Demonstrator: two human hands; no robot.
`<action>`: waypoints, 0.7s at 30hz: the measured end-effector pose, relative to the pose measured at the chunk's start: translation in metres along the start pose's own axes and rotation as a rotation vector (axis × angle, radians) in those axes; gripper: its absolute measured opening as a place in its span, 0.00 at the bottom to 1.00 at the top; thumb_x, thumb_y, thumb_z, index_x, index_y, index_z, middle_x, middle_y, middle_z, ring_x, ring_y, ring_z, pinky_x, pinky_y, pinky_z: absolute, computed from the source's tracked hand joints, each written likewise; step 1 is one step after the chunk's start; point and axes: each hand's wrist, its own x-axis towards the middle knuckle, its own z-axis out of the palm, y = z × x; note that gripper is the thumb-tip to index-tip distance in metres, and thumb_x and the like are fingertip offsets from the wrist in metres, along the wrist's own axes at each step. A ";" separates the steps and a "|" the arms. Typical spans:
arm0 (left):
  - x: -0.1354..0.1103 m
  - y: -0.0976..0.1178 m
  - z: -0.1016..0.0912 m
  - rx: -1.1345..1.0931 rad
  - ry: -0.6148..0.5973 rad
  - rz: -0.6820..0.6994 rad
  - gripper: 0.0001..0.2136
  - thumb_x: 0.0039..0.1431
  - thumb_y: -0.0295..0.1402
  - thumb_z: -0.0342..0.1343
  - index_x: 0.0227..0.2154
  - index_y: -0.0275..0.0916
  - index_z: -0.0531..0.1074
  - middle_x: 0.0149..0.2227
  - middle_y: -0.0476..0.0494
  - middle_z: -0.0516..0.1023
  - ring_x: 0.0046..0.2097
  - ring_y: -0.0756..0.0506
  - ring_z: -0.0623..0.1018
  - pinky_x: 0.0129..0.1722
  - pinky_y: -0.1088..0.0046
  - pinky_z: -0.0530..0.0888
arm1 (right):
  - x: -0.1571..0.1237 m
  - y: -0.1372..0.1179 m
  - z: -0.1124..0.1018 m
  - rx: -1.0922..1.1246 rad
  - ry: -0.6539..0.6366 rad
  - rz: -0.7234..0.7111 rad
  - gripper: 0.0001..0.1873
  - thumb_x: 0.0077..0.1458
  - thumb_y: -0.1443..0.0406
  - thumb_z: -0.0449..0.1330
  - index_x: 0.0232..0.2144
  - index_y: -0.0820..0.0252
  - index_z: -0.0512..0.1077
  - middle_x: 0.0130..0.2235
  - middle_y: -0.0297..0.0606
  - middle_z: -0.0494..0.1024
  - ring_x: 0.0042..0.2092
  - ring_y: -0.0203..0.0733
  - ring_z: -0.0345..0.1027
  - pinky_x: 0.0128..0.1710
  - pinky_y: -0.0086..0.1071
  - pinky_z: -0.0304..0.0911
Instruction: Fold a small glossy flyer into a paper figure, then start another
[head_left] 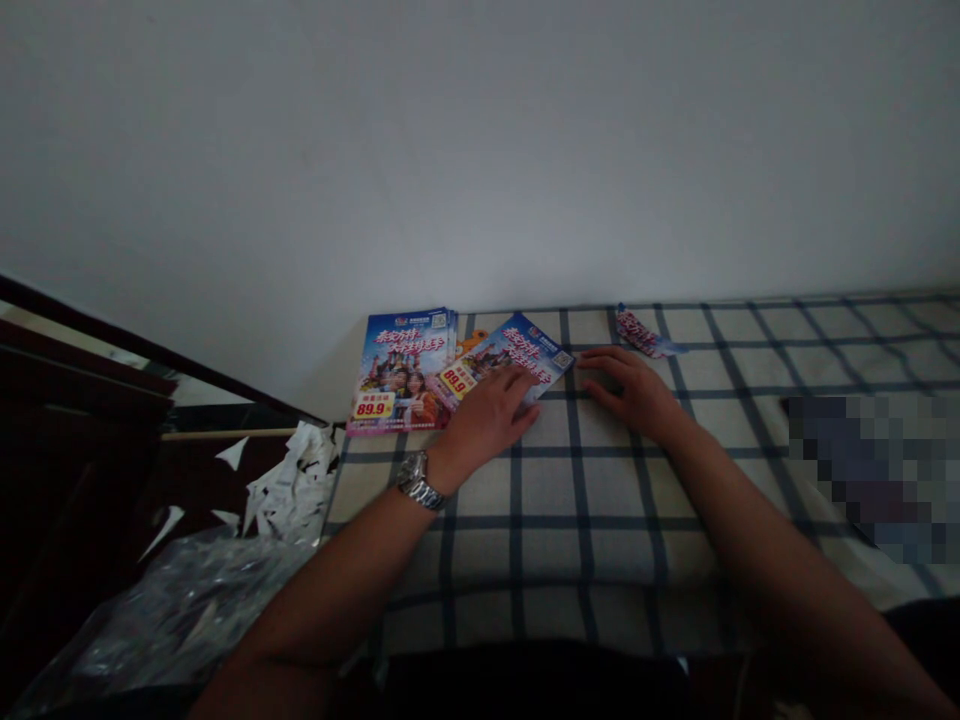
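Observation:
A tilted blue and pink flyer (pixel 523 340) lies on a checked cloth (pixel 487 540). My left hand (pixel 489 408), with a metal watch (pixel 420 480) on its wrist, rests over the lower part of this flyer, fingers laid flat. Just past the flyer's right corner is my right hand (pixel 630 392), fingers apart and holding nothing; whether a fingertip touches the corner I cannot tell. To the left, a stack of matching flyers (pixel 401 365) lies straight, its front showing "89.9". Part of an orange figure shows between the stack and the tilted flyer.
A curled strip of printed paper (pixel 641 335) lies near the wall (pixel 480 150). Torn white paper (pixel 292 485) and a clear plastic bag (pixel 187 590) are down at the left, beside dark furniture (pixel 75 480). A pixelated item (pixel 862 480) sits at the right.

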 end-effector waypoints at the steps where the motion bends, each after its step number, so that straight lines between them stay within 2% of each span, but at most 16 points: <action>1: -0.001 0.000 0.001 0.004 -0.005 0.008 0.18 0.72 0.37 0.56 0.60 0.40 0.66 0.61 0.36 0.72 0.62 0.38 0.74 0.62 0.54 0.75 | 0.000 -0.001 0.000 0.005 0.003 -0.004 0.14 0.65 0.63 0.61 0.53 0.53 0.77 0.56 0.46 0.79 0.57 0.55 0.75 0.60 0.55 0.70; 9: 0.000 0.007 0.004 0.000 -0.067 0.063 0.13 0.71 0.38 0.56 0.53 0.38 0.68 0.65 0.31 0.69 0.69 0.36 0.68 0.68 0.51 0.70 | -0.002 -0.006 0.004 0.016 -0.052 -0.067 0.18 0.67 0.63 0.60 0.57 0.52 0.75 0.59 0.46 0.77 0.60 0.54 0.73 0.60 0.53 0.71; 14: 0.000 0.012 0.008 -0.002 -0.074 0.084 0.15 0.72 0.39 0.54 0.56 0.37 0.68 0.66 0.31 0.68 0.69 0.36 0.68 0.68 0.51 0.69 | -0.003 -0.009 0.006 -0.014 -0.112 -0.094 0.21 0.68 0.62 0.59 0.61 0.53 0.73 0.64 0.48 0.74 0.64 0.56 0.69 0.64 0.55 0.68; 17: 0.000 0.012 0.010 0.002 -0.066 0.095 0.17 0.73 0.40 0.54 0.57 0.37 0.68 0.66 0.31 0.67 0.68 0.36 0.69 0.67 0.52 0.70 | -0.004 -0.005 0.008 -0.019 -0.144 -0.112 0.20 0.69 0.61 0.59 0.60 0.53 0.74 0.63 0.48 0.75 0.64 0.56 0.69 0.64 0.55 0.67; 21: 0.001 0.009 0.010 -0.023 -0.056 0.124 0.16 0.74 0.41 0.53 0.57 0.38 0.70 0.65 0.34 0.68 0.68 0.36 0.69 0.67 0.52 0.71 | -0.003 -0.003 0.009 -0.041 -0.163 -0.105 0.18 0.68 0.61 0.60 0.58 0.50 0.77 0.63 0.44 0.76 0.64 0.56 0.70 0.68 0.60 0.61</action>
